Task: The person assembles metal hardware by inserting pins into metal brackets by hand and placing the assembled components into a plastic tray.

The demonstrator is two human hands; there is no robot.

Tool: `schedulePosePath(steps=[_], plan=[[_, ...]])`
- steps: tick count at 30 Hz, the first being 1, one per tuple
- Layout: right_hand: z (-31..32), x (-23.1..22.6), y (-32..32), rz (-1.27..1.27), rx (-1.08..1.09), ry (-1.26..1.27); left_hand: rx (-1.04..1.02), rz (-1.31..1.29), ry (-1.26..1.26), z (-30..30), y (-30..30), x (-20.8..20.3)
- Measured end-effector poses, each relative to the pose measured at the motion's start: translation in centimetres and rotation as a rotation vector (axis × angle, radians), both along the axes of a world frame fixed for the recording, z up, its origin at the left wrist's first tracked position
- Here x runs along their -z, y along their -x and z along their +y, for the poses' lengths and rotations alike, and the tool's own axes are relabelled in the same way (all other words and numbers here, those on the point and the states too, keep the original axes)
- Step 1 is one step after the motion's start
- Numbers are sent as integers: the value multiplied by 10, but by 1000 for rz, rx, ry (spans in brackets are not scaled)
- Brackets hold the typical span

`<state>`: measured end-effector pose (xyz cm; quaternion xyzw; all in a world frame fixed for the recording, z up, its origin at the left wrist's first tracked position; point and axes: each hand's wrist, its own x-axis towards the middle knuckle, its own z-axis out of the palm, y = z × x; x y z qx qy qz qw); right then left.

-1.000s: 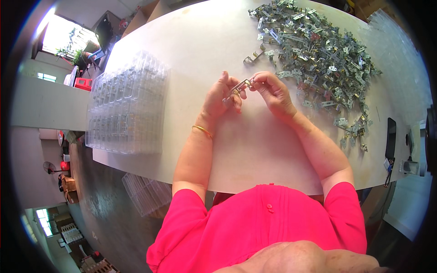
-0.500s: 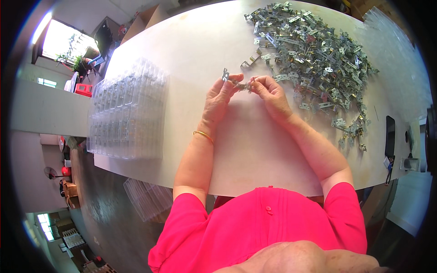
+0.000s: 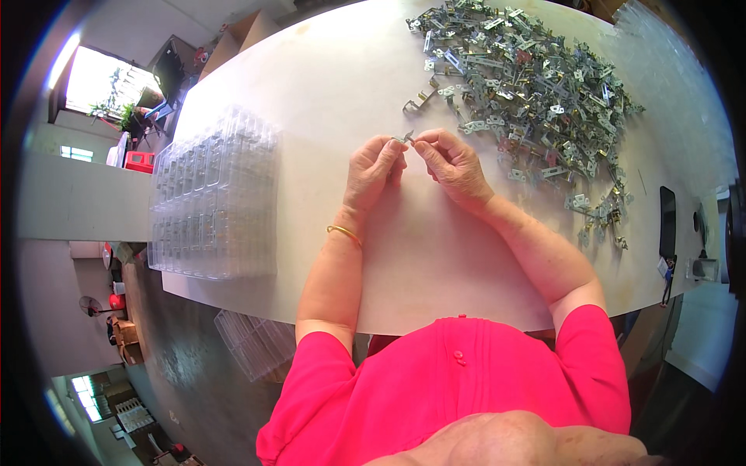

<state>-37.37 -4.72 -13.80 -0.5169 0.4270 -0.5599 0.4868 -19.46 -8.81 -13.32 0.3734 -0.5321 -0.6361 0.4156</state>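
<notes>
Over the middle of the white table, my left hand (image 3: 373, 172) and my right hand (image 3: 457, 169) meet at the fingertips. Between them is a small metal bracket (image 3: 408, 137), pinched by thumb and fingers of both hands; most of it is hidden by the fingers. Just beyond my fingers lies a loose brass-coloured and silver metal clip (image 3: 418, 103), apart from them. A large heap of small metal brackets (image 3: 536, 89) spreads over the table to the far right of my right hand.
Stacked clear plastic trays (image 3: 214, 245) with metal parts in their compartments stand at the left. Clear plastic sheeting (image 3: 676, 101) lies at the right edge, with a black phone (image 3: 667, 221) nearer me. More clear trays (image 3: 256, 342) sit below the table's left front edge.
The metal bracket's flat plate, which stuck up above my left fingers, no longer shows there. My hands have drawn closer together, and only a small bit of metal shows between the fingertips.
</notes>
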Motion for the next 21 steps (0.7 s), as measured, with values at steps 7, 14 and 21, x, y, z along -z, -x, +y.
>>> schedulePosePath(steps=[7,14,21], plan=[[2,-4,-1,47,38,2,-69,-135,120,2,1,-1],[4,-6,-2,14,35,16,-115,-327,310,4,5,2],[3,-3,-2,140,71,47,-99,-348,408,6,9,3]])
